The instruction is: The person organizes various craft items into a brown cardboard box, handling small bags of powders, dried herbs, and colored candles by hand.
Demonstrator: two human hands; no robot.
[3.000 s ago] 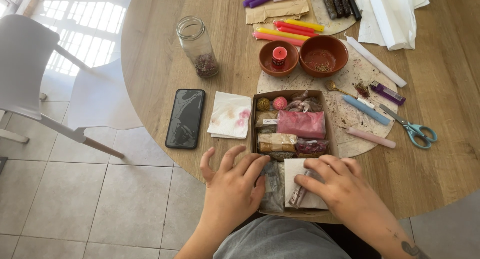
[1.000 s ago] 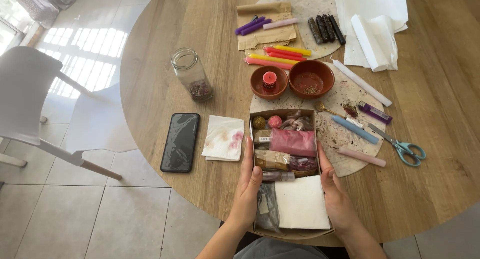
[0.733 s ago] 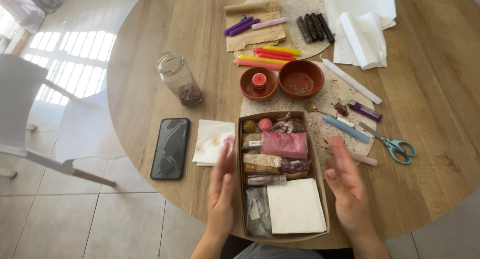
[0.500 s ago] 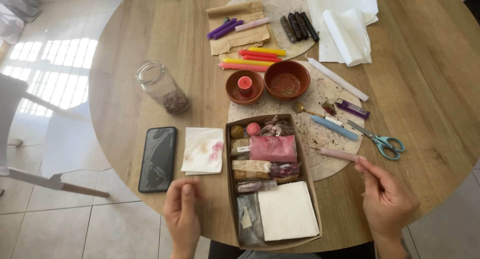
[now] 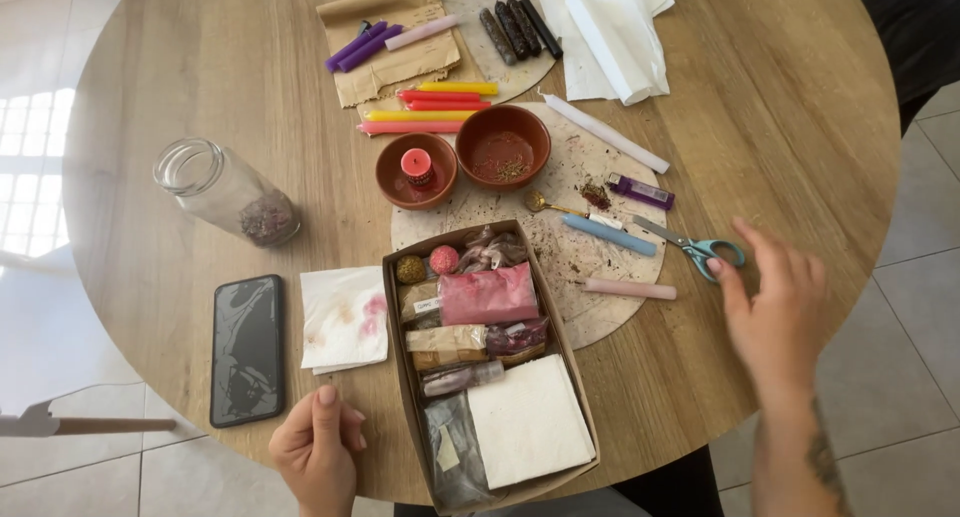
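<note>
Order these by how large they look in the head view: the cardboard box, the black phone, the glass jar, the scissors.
1. cardboard box, clearly the largest.
2. black phone and glass jar: they look about alike, and the jar stands farther from the camera, so I do not rank them.
3. scissors, the smallest.

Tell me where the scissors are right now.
In the head view, the scissors lie on the table's right side, at the edge of the round mat, just beyond the blue candle, with the right hand reaching beside their teal handles.
</note>
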